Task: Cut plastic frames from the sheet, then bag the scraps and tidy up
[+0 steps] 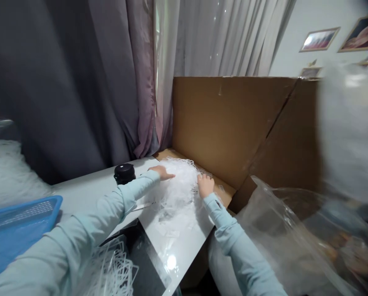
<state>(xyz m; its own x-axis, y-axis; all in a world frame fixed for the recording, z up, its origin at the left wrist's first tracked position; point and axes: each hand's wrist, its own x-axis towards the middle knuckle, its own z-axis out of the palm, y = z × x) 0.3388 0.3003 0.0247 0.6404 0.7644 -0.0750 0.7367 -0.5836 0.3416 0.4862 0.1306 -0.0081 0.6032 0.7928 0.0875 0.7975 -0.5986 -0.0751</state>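
A heap of thin white plastic pieces (179, 187), some of them looking like narrow frames or loops, lies on the white tabletop (171, 234). My left hand (162, 172) rests at the heap's left side, its thumb stretched out over the pieces and some fingers hidden. At the right edge of the heap, my right hand (206, 186) has its fingers curled in against the pieces. Just left of my left wrist stands a black lidded container (124, 173), partly covered by my sleeve.
Tall cardboard (227, 123) stands behind the table. A clear plastic bag (270, 230) sits on the right, with a blurred whitish bag (352, 135) above it. On the left are a blue basket (20, 238) and a bag of white pieces (8, 172). More white frames (119, 267) lie below.
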